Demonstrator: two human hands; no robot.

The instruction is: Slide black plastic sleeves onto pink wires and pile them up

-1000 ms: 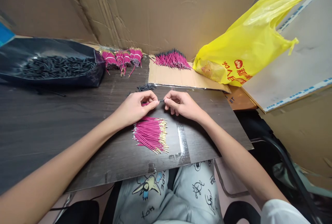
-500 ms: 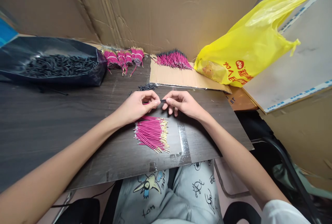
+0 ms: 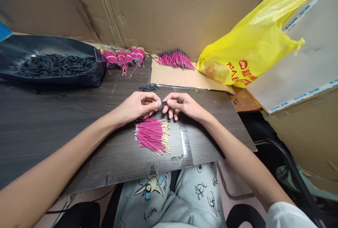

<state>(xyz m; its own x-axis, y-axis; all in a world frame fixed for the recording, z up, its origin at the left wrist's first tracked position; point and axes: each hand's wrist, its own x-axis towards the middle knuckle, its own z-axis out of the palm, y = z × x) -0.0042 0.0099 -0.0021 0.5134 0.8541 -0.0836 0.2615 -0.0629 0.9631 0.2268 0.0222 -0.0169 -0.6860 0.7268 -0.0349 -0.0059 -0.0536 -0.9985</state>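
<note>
My left hand [image 3: 139, 106] pinches a thin pink wire, mostly hidden under its fingers. My right hand [image 3: 182, 105] pinches a short black sleeve [image 3: 164, 103] at the wire's tip, fingertip to fingertip with the left hand. Both hands hover just above a loose pile of pink wires with gold ends [image 3: 153, 135] on the dark board [image 3: 79, 129]. A small heap of black sleeves [image 3: 148, 87] lies just beyond my left hand.
A black bag of black sleeves [image 3: 52, 65] lies at the far left. Bundled pink wires [image 3: 124, 58] and a fan of sleeved pink wires [image 3: 175, 59] on cardboard [image 3: 185, 78] sit at the back. A yellow plastic bag [image 3: 253, 44] stands at the right.
The two hands have drawn closer together, so less of the wire shows between them. The view has shifted slightly.
</note>
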